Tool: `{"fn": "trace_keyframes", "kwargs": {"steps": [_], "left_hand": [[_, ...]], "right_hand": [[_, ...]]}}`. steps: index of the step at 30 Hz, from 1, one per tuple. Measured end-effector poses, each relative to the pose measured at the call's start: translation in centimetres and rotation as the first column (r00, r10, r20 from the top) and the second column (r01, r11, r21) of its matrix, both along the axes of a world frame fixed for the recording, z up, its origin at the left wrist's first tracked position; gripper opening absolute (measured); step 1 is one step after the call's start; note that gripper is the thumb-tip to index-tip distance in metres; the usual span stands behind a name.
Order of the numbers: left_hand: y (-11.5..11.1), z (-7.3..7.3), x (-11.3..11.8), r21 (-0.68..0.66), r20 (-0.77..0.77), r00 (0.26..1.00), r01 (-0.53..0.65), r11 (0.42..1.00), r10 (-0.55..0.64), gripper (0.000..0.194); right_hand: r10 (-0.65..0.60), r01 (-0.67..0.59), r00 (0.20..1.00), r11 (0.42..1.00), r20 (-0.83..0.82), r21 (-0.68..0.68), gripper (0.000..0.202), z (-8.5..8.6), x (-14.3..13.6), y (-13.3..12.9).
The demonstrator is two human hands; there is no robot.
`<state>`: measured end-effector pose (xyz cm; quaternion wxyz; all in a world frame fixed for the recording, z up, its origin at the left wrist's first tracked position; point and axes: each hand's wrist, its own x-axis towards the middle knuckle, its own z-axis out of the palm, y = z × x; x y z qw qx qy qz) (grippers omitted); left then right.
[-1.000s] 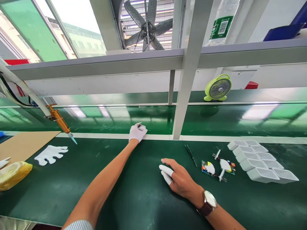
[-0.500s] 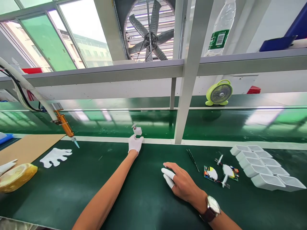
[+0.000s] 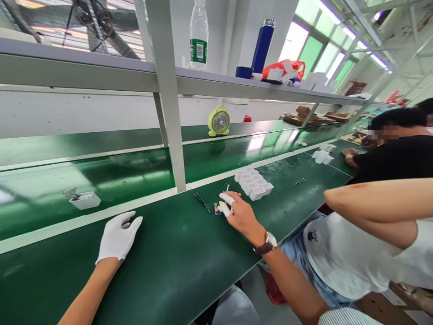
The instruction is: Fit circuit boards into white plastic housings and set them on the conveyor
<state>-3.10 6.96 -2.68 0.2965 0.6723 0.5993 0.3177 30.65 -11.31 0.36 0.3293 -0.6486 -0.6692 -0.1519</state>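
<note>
My left hand (image 3: 118,237), in a white glove, is over the green table with thumb and fingers apart and nothing between them. Beyond it, a white box (image 3: 84,200) with a small part at its left side rests on the glossy green strip, clear of the hand. My right hand (image 3: 238,212), with white covers on two fingers, reaches over the small circuit boards (image 3: 217,208) and hides most of them. Whether its fingertips grip a board cannot be made out. Black tweezers (image 3: 202,202) lie left of the boards.
White trays (image 3: 253,183) stand right of my right hand. A metal post (image 3: 171,104) rises at the table's back edge. A green fan (image 3: 219,122) stands behind. A person in a white shirt (image 3: 352,248) is close on the right; another in black (image 3: 402,153) sits farther along.
The view has swung right. My left hand has come away from the white box, its fingers now apart. My right hand has moved right, onto the circuit boards.
</note>
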Motion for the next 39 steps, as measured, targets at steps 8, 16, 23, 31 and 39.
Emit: {"fn": "trace_keyframes", "kwargs": {"steps": [8, 16, 23, 31, 39], "left_hand": [[-1.1, 0.2, 1.5, 0.077, -0.064, 0.994, 0.099, 0.992, -0.094, 0.051], [-5.2, 1.8, 3.5, 0.247, -0.025, 0.992, 0.125, 0.961, -0.123, 0.042], [-10.5, 2.9, 9.2, 0.025, 0.252, 0.784, 0.58, 0.814, -0.567, 0.086], [-8.1, 2.0, 7.1, 0.059, 0.189, 0.912, 0.361, 0.931, -0.365, 0.049], [-6.8, 1.0, 4.5, 0.098, 0.041, 0.976, 0.208, 0.973, -0.212, 0.053]], "right_hand": [[-0.522, 0.53, 0.847, 0.814, 0.103, -0.236, 0.021, -2.0, 9.2, -3.5], [-0.395, 0.395, 0.918, 0.91, 0.03, -0.128, 0.037, -0.5, 7.2, -4.9], [0.408, -0.409, 0.912, 0.913, -0.046, -0.013, 0.05, 1.4, -4.0, -3.0], [0.307, -0.307, 0.952, 0.943, -0.017, -0.131, 0.057, 0.7, -4.2, 0.4], [0.062, 0.0, 0.986, 0.925, 0.152, -0.379, 0.034, -2.4, 2.1, 1.1]]}}
